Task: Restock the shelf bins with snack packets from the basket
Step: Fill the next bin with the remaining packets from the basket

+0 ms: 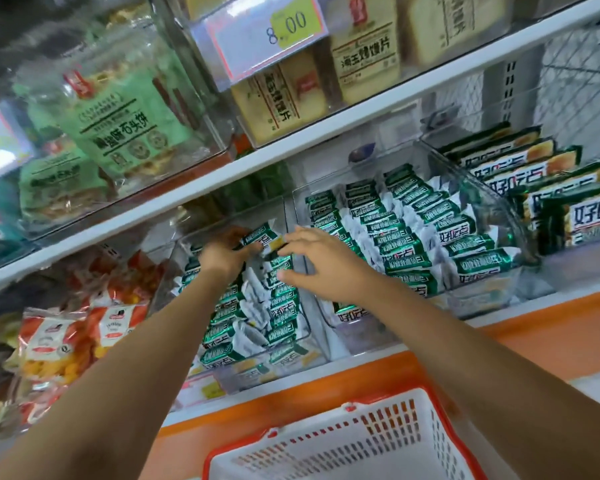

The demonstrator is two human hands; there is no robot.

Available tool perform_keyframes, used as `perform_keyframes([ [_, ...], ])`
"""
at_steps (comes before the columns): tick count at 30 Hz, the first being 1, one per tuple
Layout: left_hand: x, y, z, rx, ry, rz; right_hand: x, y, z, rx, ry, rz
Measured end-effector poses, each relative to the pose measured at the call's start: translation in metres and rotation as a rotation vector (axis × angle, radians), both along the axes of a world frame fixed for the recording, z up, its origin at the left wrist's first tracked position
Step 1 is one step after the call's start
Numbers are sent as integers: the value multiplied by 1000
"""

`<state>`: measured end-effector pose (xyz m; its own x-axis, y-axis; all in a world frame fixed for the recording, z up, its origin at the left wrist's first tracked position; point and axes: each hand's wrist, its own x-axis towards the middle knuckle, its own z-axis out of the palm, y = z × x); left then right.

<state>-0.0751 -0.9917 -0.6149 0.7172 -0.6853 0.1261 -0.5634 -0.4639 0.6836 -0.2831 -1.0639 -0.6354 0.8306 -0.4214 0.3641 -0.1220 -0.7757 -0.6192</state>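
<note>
Left hand (227, 251) grips a green packet (260, 236) in the bin (303, 332), shelf (222, 181) overhead.

Two hands (227, 252) (321, 268); one basket (326, 455)

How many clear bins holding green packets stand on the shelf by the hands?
3: the left bin, under the left hand and right hand; the middle bin, with small packets; the right bin, with larger packs. More may be hidden past the right edge.

Lower shelf (551, 327), orange front lip, has clear bins side by side: one bin (243, 375) at 6 o'clock, a second bin (478, 299) at 3, a third bin (458, 168) around 2. Orange snack bags (84, 327) sit at 8.
</note>
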Motion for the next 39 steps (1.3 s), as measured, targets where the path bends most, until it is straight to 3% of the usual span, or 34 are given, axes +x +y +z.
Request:
perform_keyframes([
  [18, 39, -57, -15, 50, -27, 53, 0, -3, 3, 71, -15, 26],
  [30, 32, -56, -9, 174, -230, 128, 4, -2, 6, 19, -4, 5],
  [39, 14, -24, 10, 138, -306, 19, 0, 2, 18, -40, 64, -5],
])
